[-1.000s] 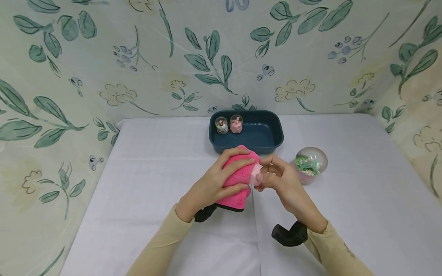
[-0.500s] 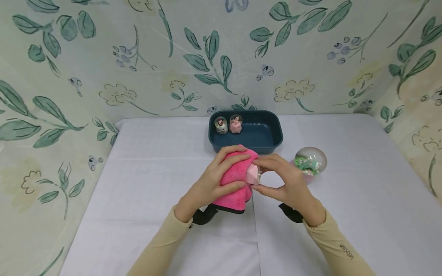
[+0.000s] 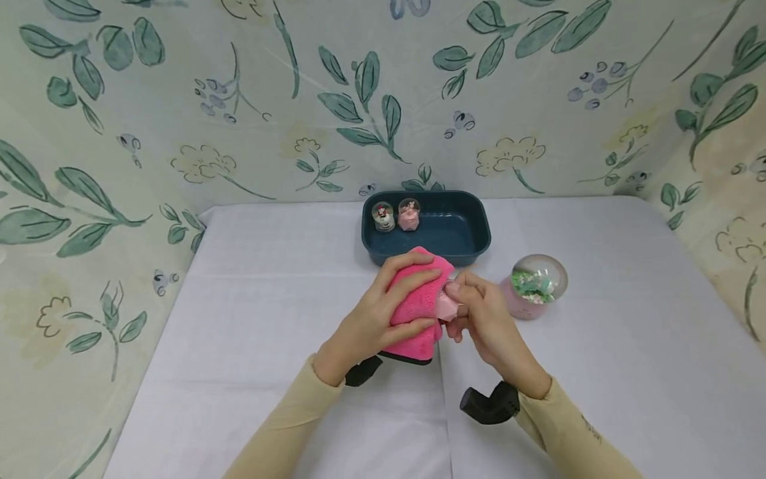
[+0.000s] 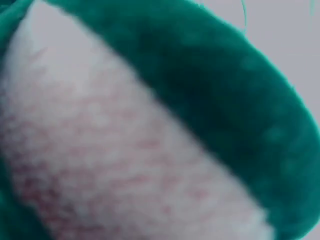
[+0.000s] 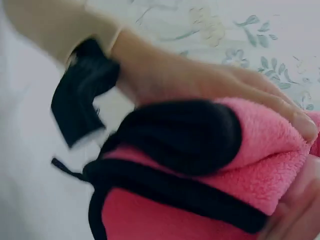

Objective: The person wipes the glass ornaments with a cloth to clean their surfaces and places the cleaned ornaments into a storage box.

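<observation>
My left hand grips a bright pink plush cloth with black edging, its fingers spread over the top. A small snow globe pokes out of the cloth's right side. Only its pale pink faceted base shows; the rest is hidden in the cloth. My right hand pinches this base, thumb on top and fingers curled below. In the right wrist view the folded cloth fills the middle, and fingertips meet the pink base at lower right. The left wrist view is a blurred close-up in teal and white.
A dark blue tray stands at the back, holding a small white-based snow globe and a pink one on its left side. A larger snow globe stands right of my right hand. White cloth covers the table.
My right hand has shifted its hold on the pink base, its wrist turning and thumb moving on top. The base has turned a little, and the cloth has moved slightly right.
</observation>
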{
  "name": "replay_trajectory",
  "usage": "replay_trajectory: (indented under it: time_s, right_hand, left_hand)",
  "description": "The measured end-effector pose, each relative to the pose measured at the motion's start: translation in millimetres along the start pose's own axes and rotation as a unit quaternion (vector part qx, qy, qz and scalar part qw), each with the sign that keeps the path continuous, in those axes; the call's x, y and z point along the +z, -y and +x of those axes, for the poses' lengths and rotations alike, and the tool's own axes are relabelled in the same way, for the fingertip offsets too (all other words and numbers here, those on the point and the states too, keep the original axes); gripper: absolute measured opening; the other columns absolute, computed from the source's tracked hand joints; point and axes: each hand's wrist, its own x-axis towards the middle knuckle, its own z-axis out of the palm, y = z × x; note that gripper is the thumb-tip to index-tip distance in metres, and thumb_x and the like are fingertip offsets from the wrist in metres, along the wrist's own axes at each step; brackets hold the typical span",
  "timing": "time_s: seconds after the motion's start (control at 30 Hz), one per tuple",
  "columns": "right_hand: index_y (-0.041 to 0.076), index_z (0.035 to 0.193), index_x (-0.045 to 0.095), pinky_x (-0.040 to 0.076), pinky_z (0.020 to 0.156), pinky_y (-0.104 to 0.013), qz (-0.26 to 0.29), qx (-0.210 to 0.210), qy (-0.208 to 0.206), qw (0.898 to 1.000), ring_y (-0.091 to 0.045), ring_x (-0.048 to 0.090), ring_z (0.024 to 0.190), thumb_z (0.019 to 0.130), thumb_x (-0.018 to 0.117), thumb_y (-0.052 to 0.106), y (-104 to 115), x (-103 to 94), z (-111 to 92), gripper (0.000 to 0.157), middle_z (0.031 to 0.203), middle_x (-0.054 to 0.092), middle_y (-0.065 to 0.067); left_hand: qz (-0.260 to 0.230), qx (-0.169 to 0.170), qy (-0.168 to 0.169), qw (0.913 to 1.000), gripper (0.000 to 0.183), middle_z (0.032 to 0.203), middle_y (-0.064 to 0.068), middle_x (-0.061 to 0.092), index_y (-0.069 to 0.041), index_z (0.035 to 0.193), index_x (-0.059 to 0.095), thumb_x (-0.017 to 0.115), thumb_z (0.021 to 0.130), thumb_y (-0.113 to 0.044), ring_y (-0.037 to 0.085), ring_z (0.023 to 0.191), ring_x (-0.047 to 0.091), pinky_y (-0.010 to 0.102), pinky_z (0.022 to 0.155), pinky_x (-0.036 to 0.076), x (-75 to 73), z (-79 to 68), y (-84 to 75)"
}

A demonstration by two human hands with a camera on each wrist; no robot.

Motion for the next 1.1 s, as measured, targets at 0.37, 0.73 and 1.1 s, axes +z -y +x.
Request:
replay_trajectory:
  time_s: [0.37, 0.73, 1.1]
  right_hand:
    - [-0.003, 0.124, 0.049, 0.054, 0.071, -0.023, -0.301, -0.265, 0.085, 0.912, -0.016, 0.062, 0.081, 0.083, 0.076, 0.029, 13.0, -11.0, 2.4, 0.058, 0.107, 0.061, -0.011]
    - [0.003, 0.088, 0.051, 0.042, 0.041, -0.021, -0.003, 0.001, 0.04, 0.999, -0.012, 0.054, 0.046, 0.097, 0.046, 0.011, 1.1, -1.6, -3.0, 0.013, 0.065, 0.063, -0.003]
    - [-0.002, 0.115, 0.052, 0.055, 0.073, -0.028, -0.19, -0.05, 0.065, 0.978, -0.019, 0.061, 0.085, 0.091, 0.063, 0.006, -0.6, -12.2, -1.9, 0.027, 0.103, 0.059, -0.008]
  left_hand:
    - [-0.078, -0.043, -0.067, 0.9938, 0.051, 0.135, 0.017, 0.042, 0.001, 0.128, 0.052, 0.07, 0.088, -0.026, 0.033, 0.128, 0.038, 0.037, 0.087, 0.052, -9.4, -0.8, -2.0]
    - [0.048, 0.034, 0.007, 0.9982, 0.058, 0.137, 0.019, 0.037, -0.002, 0.132, 0.046, 0.074, 0.085, -0.02, 0.034, 0.13, 0.035, 0.033, 0.098, 0.044, -2.4, -1.1, -0.2]
    - [0.027, 0.012, -0.002, 0.9996, 0.064, 0.138, 0.018, 0.037, -0.002, 0.134, 0.046, 0.078, 0.081, -0.018, 0.032, 0.13, 0.035, 0.031, 0.094, 0.047, -5.8, -6.3, 2.0]
